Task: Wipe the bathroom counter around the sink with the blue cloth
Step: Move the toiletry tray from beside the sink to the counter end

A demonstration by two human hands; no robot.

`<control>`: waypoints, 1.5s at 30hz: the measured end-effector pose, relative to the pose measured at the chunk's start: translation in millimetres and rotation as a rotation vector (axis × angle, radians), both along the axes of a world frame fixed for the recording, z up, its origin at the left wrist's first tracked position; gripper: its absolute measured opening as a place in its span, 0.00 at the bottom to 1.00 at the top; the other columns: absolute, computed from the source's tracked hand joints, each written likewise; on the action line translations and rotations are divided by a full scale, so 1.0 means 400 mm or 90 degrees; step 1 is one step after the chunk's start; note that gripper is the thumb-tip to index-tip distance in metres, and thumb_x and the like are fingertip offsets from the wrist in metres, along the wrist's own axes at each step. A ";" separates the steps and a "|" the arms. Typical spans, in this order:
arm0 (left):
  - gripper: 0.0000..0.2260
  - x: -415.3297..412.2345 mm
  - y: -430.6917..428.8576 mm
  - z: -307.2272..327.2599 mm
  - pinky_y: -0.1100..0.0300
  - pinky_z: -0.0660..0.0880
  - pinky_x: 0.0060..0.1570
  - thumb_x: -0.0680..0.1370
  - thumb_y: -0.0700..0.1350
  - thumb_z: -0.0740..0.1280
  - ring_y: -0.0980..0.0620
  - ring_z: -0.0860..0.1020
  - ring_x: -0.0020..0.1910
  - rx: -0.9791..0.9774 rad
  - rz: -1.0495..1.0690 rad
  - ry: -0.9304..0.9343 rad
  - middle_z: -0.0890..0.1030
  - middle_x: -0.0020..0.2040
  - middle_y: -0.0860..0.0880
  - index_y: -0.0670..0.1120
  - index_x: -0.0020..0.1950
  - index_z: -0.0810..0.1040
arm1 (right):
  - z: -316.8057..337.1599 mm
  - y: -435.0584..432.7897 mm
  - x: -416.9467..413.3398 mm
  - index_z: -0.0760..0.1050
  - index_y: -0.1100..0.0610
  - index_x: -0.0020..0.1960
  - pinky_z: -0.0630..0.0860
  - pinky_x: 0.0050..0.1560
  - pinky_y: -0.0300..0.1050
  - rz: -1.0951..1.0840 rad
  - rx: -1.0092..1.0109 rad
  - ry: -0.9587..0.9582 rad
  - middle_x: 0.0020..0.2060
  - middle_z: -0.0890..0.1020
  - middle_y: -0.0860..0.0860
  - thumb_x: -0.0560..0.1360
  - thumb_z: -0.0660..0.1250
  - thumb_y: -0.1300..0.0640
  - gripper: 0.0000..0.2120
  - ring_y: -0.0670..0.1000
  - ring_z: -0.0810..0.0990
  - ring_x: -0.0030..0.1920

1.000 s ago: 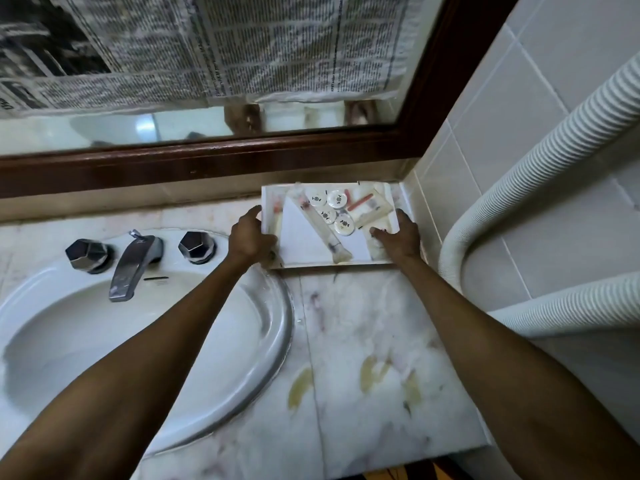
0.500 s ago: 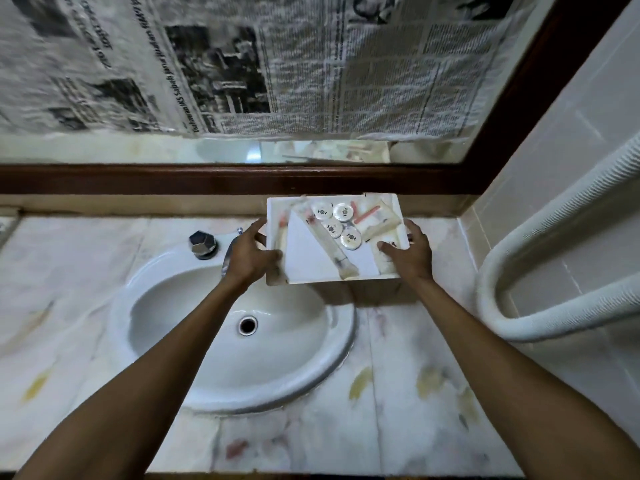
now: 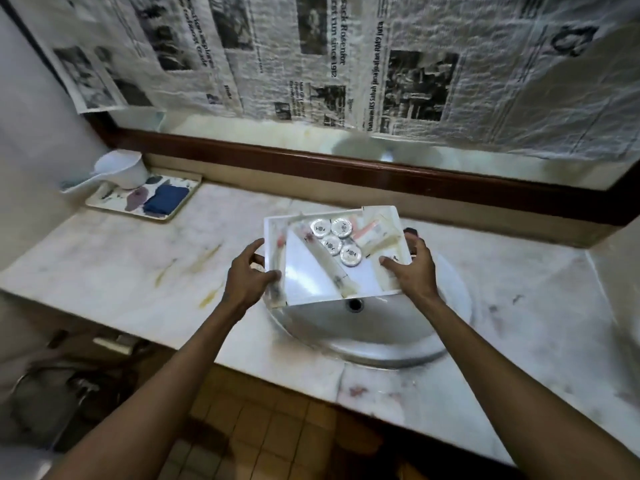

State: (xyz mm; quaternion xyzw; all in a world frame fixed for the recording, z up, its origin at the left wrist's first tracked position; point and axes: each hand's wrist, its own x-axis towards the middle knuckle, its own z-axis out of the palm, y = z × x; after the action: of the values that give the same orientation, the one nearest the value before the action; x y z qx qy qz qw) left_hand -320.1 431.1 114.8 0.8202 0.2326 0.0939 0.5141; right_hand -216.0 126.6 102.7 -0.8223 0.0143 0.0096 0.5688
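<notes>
I hold a white tray (image 3: 304,271) of toiletries in the air over the sink (image 3: 381,334). My left hand (image 3: 247,275) grips its left edge and my right hand (image 3: 412,268) grips its right edge. Several round white caps and wrapped sachets lie in the tray. The folded blue cloth (image 3: 165,199) lies on a patterned tray (image 3: 104,207) at the far left back of the marble counter (image 3: 138,271), well away from both hands. The tap is hidden behind the white tray.
A white plastic scoop (image 3: 119,171) stands on the patterned tray beside the cloth. Newspaper (image 3: 346,64) covers the mirror above a dark wooden frame (image 3: 346,168). Yellow and reddish stains mark the counter. A tiled floor (image 3: 277,427) shows below the front edge.
Both hands lifted the white tray from the counter's back right corner and carried it left, over the sink. The view swung left, revealing the blue cloth and scoop.
</notes>
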 end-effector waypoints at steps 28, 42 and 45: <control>0.35 -0.419 1.062 -0.102 0.40 0.81 0.53 0.71 0.33 0.75 0.43 0.82 0.53 -0.038 0.465 0.049 0.83 0.56 0.44 0.53 0.75 0.71 | -0.088 1.379 0.011 0.71 0.55 0.69 0.76 0.59 0.46 0.482 -0.034 0.072 0.61 0.77 0.55 0.69 0.78 0.54 0.31 0.52 0.77 0.59; 0.33 -0.384 1.435 -0.256 0.52 0.79 0.54 0.72 0.30 0.73 0.44 0.79 0.57 -0.079 0.522 0.144 0.80 0.59 0.46 0.47 0.75 0.70 | -0.201 1.781 0.093 0.69 0.55 0.67 0.78 0.61 0.58 0.804 -0.296 0.077 0.62 0.78 0.54 0.50 0.87 0.51 0.50 0.58 0.77 0.62; 0.33 -0.371 1.495 -0.289 0.55 0.77 0.53 0.72 0.30 0.73 0.43 0.80 0.59 -0.086 0.530 0.166 0.81 0.59 0.45 0.47 0.75 0.70 | -0.218 1.851 0.094 0.66 0.56 0.68 0.76 0.61 0.57 0.796 -0.357 0.025 0.64 0.76 0.56 0.49 0.86 0.49 0.52 0.59 0.74 0.63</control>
State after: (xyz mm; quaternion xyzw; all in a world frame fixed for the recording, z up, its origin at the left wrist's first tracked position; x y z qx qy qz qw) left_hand -468.5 1029.3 -0.9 0.6262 0.6119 0.1735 0.4510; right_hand -178.3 867.0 15.3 -0.7917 -0.4511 0.3470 0.2218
